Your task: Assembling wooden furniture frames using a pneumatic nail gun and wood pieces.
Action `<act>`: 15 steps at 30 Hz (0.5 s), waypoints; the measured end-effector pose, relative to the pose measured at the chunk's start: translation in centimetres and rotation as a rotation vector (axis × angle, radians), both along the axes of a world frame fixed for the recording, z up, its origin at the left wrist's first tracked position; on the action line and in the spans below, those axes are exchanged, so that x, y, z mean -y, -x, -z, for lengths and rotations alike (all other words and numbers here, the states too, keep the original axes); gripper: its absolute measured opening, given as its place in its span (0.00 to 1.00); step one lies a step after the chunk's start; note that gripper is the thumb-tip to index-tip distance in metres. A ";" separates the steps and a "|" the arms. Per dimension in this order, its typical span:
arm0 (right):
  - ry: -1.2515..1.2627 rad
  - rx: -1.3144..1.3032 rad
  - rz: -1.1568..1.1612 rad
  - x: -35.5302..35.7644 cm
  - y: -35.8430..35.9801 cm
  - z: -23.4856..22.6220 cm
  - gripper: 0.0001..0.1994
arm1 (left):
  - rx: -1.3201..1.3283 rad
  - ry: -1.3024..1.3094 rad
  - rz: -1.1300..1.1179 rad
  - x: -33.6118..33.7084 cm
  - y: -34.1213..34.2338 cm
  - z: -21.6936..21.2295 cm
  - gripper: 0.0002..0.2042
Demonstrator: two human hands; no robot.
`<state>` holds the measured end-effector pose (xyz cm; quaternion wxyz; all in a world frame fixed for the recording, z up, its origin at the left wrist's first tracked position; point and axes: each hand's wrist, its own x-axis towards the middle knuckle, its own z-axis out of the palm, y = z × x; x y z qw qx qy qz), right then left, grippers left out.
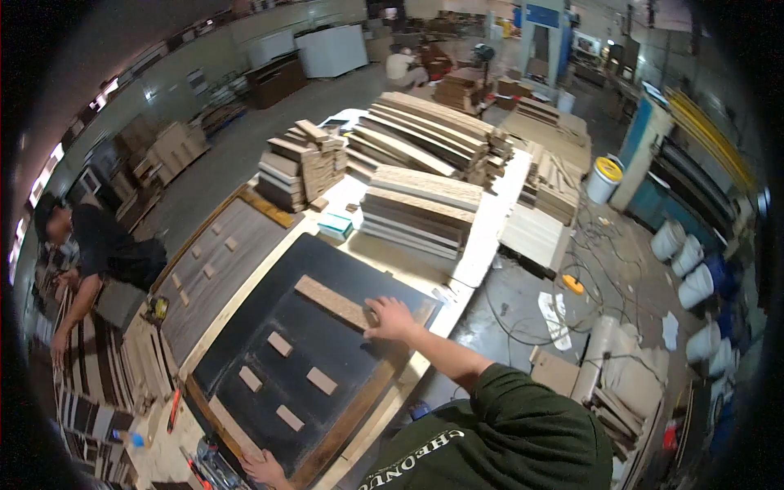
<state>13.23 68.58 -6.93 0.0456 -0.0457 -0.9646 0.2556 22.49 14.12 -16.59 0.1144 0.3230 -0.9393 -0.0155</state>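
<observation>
I saw the right hand [390, 318] reached forward, arm stretched, fingers spread flat and pressing the near end of a long wooden strip [333, 301] lying on the black panel [327, 343]. The left hand [263, 469] rested at the panel's near edge, fingers loosely open, gripping nothing, with four small wooden blocks [280, 344] between the hands.

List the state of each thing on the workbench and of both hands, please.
Right hand: flat, pressing on the long wooden strip.
Left hand: resting at the near edge of the large black panel.
Four small wooden blocks: lying flat, apart.
Stacks of pale wooden boards: piled level.
</observation>
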 end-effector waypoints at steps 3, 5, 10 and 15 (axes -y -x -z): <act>-0.181 -0.040 0.176 -6.6 1.6 -4.6 0.41 | 0.096 -0.029 -0.055 -2.0 0.4 -1.9 0.34; -0.234 -0.192 0.264 -13.1 1.2 -10.4 0.35 | 0.093 -0.056 -0.011 -3.6 1.2 -3.3 0.35; -0.394 -0.196 0.612 -23.3 5.5 -13.5 0.42 | 0.191 0.063 -0.172 -5.3 -0.8 -5.1 0.33; -0.209 0.041 0.421 -31.1 6.0 -14.2 0.46 | -0.154 -0.071 0.117 -14.9 -3.2 -3.5 0.35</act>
